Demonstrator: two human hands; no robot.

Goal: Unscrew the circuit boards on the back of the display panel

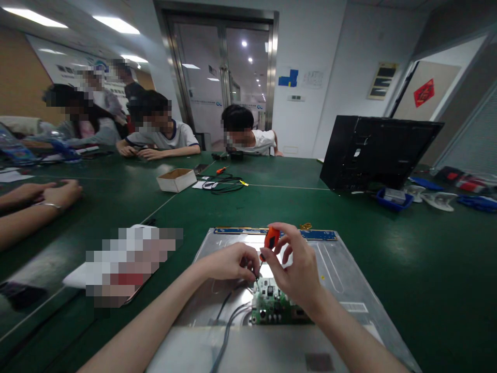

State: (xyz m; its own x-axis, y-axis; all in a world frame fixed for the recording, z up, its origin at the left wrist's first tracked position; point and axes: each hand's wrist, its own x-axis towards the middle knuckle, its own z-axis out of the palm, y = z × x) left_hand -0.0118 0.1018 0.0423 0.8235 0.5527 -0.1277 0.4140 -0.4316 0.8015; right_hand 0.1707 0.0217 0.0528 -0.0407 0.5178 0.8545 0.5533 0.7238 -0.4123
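Note:
My right hand (297, 259) grips a screwdriver by its orange and black handle (271, 238). The screwdriver's thin shaft slants down to the upper left corner of a green circuit board (267, 300). Close to the tip, my left hand (235, 261) has its fingers pinched together at the board's corner; what they hold, if anything, is too small to make out. The board lies on a silver metal panel (341, 274) with a blue strip along its far edge. Grey cables (227, 331) run from the board's left side toward me. My right forearm hides part of the board.
Across the green table (279, 202) lie a small white box (177, 180) and a coiled black cable (223, 185). A black monitor housing (373, 153) stands at the right, beside a blue tray (394, 199). Another person's hands (58, 197) rest at the left; several people sit beyond.

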